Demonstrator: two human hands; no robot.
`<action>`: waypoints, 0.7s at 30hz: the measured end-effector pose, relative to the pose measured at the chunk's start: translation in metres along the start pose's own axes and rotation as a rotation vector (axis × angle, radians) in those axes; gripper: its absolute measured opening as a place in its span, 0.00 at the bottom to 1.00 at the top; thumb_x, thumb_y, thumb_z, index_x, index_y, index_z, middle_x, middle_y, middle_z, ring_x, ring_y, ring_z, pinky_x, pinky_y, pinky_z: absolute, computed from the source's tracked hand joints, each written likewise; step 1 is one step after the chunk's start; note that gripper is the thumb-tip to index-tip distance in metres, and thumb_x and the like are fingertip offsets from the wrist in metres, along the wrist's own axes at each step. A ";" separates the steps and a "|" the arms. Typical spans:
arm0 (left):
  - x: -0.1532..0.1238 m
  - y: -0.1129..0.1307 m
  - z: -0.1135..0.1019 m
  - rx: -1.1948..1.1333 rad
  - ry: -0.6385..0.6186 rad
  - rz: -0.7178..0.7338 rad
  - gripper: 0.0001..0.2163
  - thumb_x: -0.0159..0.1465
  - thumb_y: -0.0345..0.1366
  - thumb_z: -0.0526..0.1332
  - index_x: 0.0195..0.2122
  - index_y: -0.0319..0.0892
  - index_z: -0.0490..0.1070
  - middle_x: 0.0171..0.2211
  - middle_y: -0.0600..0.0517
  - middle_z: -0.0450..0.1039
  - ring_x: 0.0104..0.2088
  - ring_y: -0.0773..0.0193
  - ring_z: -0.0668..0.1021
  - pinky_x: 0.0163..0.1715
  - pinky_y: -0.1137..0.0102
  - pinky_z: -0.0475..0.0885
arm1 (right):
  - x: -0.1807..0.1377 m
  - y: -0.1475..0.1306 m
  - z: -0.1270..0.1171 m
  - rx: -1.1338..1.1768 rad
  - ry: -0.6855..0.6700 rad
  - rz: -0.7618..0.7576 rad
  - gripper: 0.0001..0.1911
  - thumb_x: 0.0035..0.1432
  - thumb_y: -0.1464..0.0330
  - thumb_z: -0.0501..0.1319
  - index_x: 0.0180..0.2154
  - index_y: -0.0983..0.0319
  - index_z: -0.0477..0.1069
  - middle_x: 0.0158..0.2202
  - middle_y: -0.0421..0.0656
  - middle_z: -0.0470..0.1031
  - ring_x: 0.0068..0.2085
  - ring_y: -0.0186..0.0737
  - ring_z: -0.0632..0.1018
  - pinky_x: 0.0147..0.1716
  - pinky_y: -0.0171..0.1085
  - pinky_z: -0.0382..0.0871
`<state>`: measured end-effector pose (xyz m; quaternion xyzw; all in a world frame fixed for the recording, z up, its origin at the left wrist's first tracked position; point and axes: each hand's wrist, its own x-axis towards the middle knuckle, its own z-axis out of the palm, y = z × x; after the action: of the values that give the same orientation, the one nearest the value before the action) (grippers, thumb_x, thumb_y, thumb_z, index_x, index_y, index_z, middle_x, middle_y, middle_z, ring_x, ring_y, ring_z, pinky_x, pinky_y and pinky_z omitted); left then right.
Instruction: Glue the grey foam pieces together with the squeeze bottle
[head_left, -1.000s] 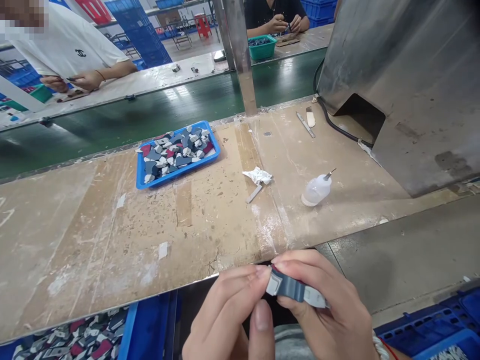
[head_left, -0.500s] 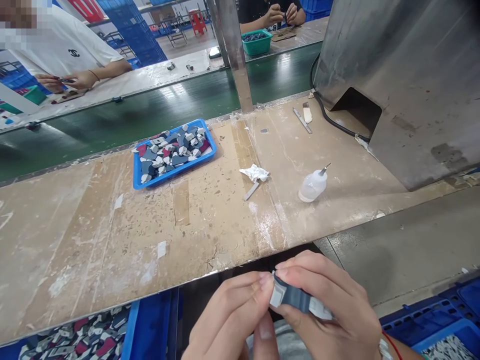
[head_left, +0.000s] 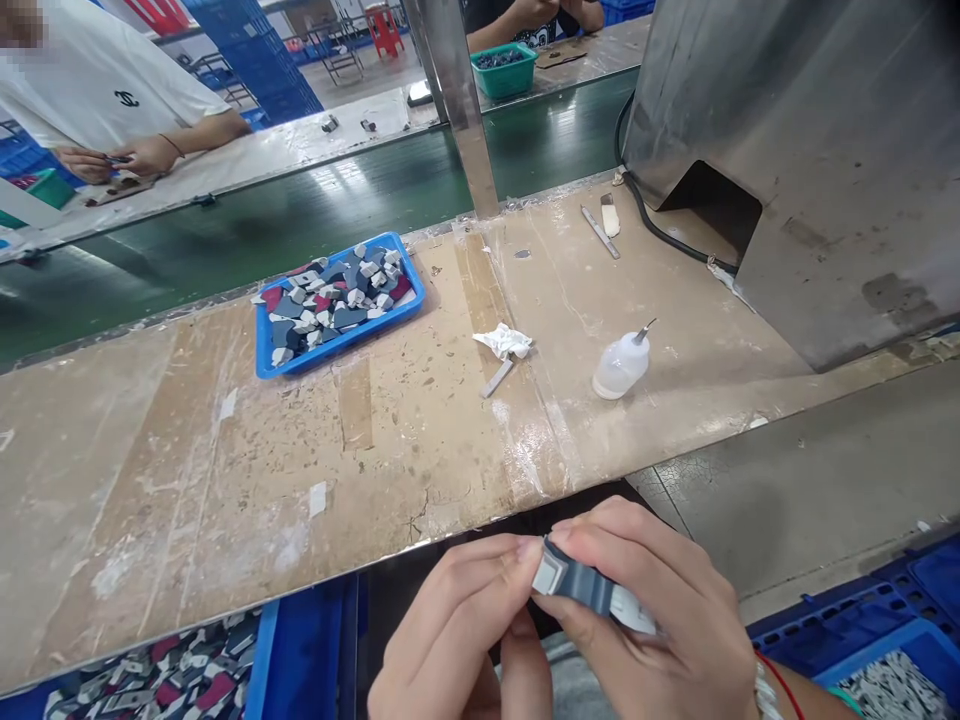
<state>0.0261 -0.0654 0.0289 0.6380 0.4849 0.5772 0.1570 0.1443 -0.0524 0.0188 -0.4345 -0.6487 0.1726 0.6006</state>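
Small dark blue-grey plastic part with pale grey ends (head_left: 581, 587) held low at the near edge of the worn, scuffed brown workbench (head_left: 225, 470), just in front of the body. Pinched in the right hand (head_left: 660, 620): thumb under, fingers curled over the top, the part lying across the fingertips and jutting out to the left. Left hand (head_left: 457, 635) closed in from the other side, fingertips (head_left: 525, 555) touching the part's pale grey left end, thumb tucked below.

Further up the bench, well apart from both hands: shallow blue plastic tray (head_left: 264, 368) heaped with grey, navy and dark red pieces; crumpled white tissue (head_left: 504, 341) beside a short metal strip (head_left: 496, 378); translucent squeeze bottle with a metal needle tip (head_left: 619, 365), tilted. Grey sheet-metal housing (head_left: 825, 150) at right. Green conveyor belt (head_left: 300, 215) behind the bench. Blue crates of similar pieces (head_left: 157, 680) below the bench edge
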 end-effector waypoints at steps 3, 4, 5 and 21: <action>0.000 -0.001 0.001 0.032 -0.005 0.018 0.21 0.58 0.13 0.60 0.46 0.42 0.79 0.36 0.54 0.78 0.40 0.64 0.80 0.34 0.69 0.77 | 0.002 0.001 -0.002 -0.021 0.007 0.007 0.01 0.65 0.74 0.64 0.40 0.64 0.73 0.32 0.43 0.79 0.33 0.36 0.82 0.33 0.32 0.78; 0.000 -0.001 0.001 0.040 -0.016 0.025 0.21 0.58 0.13 0.60 0.46 0.42 0.79 0.36 0.54 0.78 0.39 0.64 0.81 0.35 0.69 0.78 | 0.003 0.002 -0.002 -0.026 0.005 0.011 0.01 0.65 0.73 0.64 0.39 0.64 0.74 0.32 0.43 0.79 0.33 0.35 0.82 0.33 0.31 0.78; 0.000 -0.001 0.002 0.046 -0.014 0.030 0.21 0.58 0.14 0.60 0.47 0.42 0.79 0.36 0.54 0.78 0.39 0.64 0.81 0.35 0.70 0.78 | 0.003 0.002 -0.003 -0.026 0.000 0.017 0.01 0.65 0.73 0.64 0.39 0.64 0.74 0.32 0.43 0.80 0.33 0.35 0.82 0.33 0.31 0.78; 0.000 0.001 0.001 0.016 0.008 0.003 0.19 0.58 0.16 0.61 0.44 0.44 0.80 0.34 0.54 0.79 0.38 0.60 0.81 0.32 0.66 0.78 | 0.001 0.003 0.001 0.024 0.012 0.000 0.04 0.64 0.76 0.64 0.41 0.64 0.73 0.32 0.42 0.79 0.34 0.37 0.82 0.33 0.32 0.79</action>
<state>0.0278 -0.0659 0.0293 0.6376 0.4893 0.5760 0.1491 0.1443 -0.0495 0.0165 -0.4281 -0.6429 0.1776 0.6099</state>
